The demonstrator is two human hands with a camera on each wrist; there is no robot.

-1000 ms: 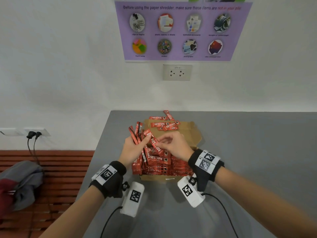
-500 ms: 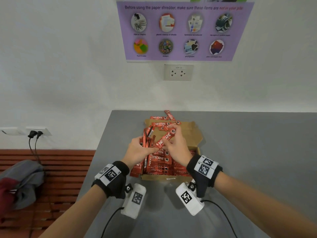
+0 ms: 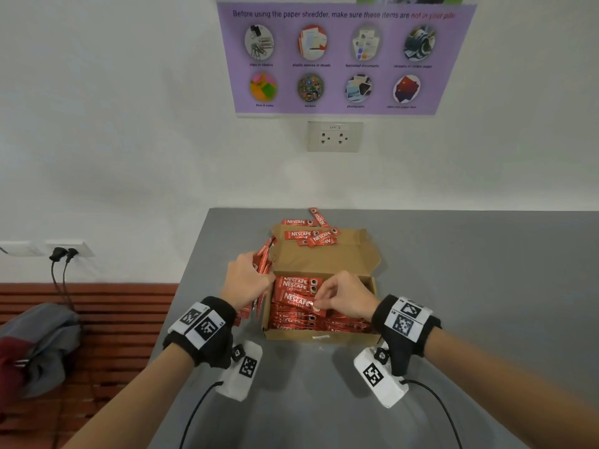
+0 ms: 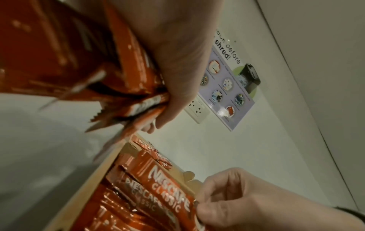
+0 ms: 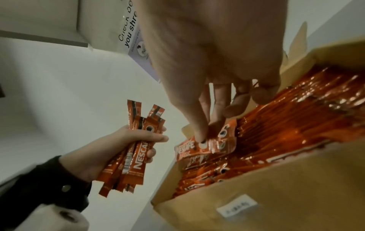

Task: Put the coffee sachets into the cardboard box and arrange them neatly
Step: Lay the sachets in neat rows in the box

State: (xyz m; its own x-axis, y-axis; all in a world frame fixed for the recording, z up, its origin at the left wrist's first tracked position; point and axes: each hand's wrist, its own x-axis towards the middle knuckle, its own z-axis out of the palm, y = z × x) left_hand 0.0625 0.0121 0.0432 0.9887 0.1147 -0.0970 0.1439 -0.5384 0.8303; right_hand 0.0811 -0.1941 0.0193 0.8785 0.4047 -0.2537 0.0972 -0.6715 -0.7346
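Left hand (image 3: 246, 280) grips a sachet bundle (image 5: 132, 154) beside the box (image 3: 321, 335); right hand (image 3: 346, 296) pinches one sachet (image 3: 296, 301) inside.

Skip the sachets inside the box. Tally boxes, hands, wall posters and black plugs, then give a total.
cardboard box: 1
hands: 2 (left hand grips a bundle of sachets; right hand pinches a single sachet)
poster: 1
black plugs: 2
Total: 6

box (image 3: 319, 336) top open | raised flap (image 3: 327, 257) blocks far side | table (image 3: 470, 286) right open
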